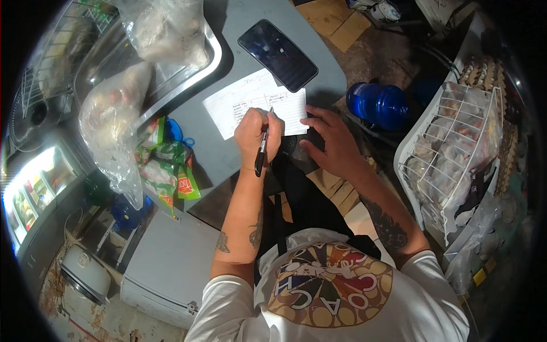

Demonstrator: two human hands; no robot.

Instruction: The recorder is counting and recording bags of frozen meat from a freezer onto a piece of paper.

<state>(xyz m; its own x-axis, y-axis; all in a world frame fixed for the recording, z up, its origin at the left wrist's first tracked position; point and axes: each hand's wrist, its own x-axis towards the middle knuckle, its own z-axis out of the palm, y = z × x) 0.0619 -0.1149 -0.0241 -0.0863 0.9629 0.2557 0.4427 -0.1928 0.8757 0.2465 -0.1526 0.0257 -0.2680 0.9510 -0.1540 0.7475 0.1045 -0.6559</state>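
My left hand (255, 136) grips a black pen (260, 154), its tip on a sheet of lined white paper (290, 117) bearing handwriting. Under that sheet lies another white paper (220, 107). My right hand (327, 137) has its fingers apart, with fingertips touching the right edge of the lined sheet. Just above the papers, a smartphone (278, 55) with a dark screen lies on the grey table (239, 158), its lower end over the sheets' edge.
At the left, clear plastic bags of pale food (113, 107) lie on and over a metal tray (213, 40). Green seasoning packets (160, 171) sit beside it. Right of the table are a blue water jug (378, 106) and a white wire rack (448, 149) over bagged items.
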